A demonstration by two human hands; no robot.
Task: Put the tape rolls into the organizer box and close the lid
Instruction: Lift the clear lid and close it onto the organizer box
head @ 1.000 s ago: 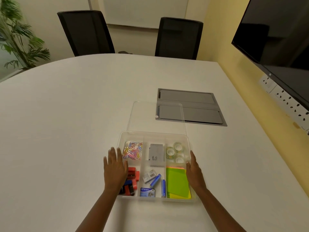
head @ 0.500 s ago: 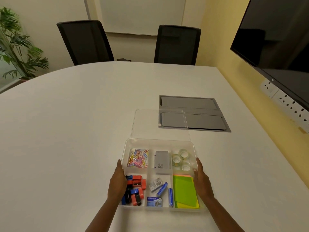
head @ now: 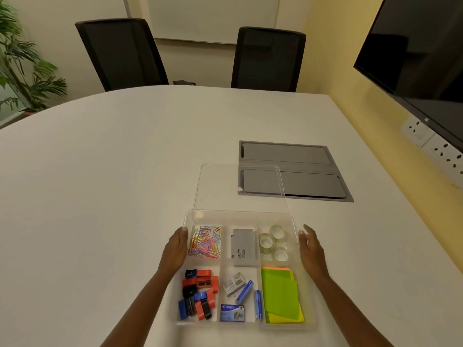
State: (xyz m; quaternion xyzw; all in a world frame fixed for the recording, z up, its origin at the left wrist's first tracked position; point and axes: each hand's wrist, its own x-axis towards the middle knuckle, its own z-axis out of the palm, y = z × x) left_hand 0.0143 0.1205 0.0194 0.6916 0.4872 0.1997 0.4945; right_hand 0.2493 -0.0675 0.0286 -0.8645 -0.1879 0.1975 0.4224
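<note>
A clear plastic organizer box [head: 239,214] sits on the white table near me. Three clear tape rolls [head: 273,242] lie in its far right compartment. Its transparent lid [head: 218,186] stands swung back behind the box. My left hand [head: 175,250] rests flat against the box's left wall, fingers extended. My right hand [head: 312,251] is beside the right wall, fingers apart, holding nothing. Whether it touches the wall is unclear.
Other compartments hold coloured paper clips [head: 206,241], a grey card box [head: 243,246], sharpeners [head: 199,293], staple boxes [head: 238,296] and green sticky notes [head: 281,296]. A grey cable hatch [head: 310,176] lies behind. Two black chairs [head: 268,58], a plant [head: 22,68], a wall screen [head: 421,53].
Both hands have slid forward along the box's sides, from the near half to beside the far compartments. The left hand came off the box's top. The view shifted slightly.
</note>
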